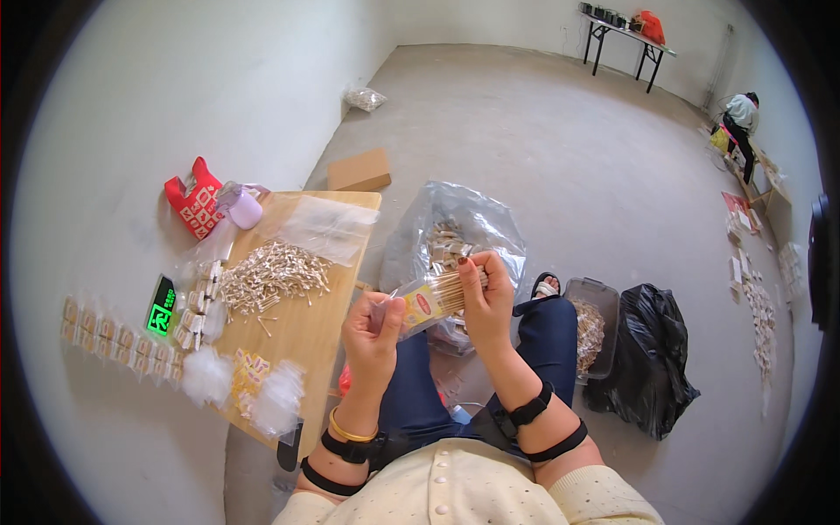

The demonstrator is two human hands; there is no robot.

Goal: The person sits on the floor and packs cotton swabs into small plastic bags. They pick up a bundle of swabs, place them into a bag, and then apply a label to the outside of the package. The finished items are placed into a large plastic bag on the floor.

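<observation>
My left hand (pixel 372 339) is closed on the lower end of a small clear plastic bag (pixel 418 306) with a yellow and red card in it. In my right hand (pixel 490 302) a bundle of cotton swabs (pixel 449 292) is gripped near its far end. The swabs lie tilted, their sticks against the bag's upper end; how far they reach inside I cannot tell. Both hands are above my lap. Just beyond them stands a large clear sack (pixel 472 214) holding more swab bundles.
Left, a wooden table (pixel 302 354) bears a loose swab pile (pixel 276 273), packed bags (pixel 199 302), plastic sleeves (pixel 278 398) and a purple cup (pixel 241 206). On the right are a grey bin (pixel 605 297) of swabs and a black bag (pixel 652 359). Another person (pixel 742 118) bends far right.
</observation>
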